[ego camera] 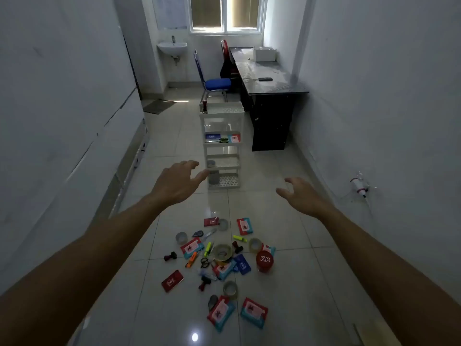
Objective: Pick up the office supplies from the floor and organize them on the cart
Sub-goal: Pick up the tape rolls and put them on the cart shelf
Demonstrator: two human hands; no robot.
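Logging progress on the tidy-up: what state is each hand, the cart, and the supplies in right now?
left hand: open, holds nothing
right hand: open, holds nothing
cart: upright, a few items on its shelves
floor supplies: scattered on the tiles
red jar: upright, lid on

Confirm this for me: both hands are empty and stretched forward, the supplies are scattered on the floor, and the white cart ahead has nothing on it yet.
Not quite. The head view shows the white cart already holding items, including scissors on a middle shelf. Both the left hand and right hand are empty.
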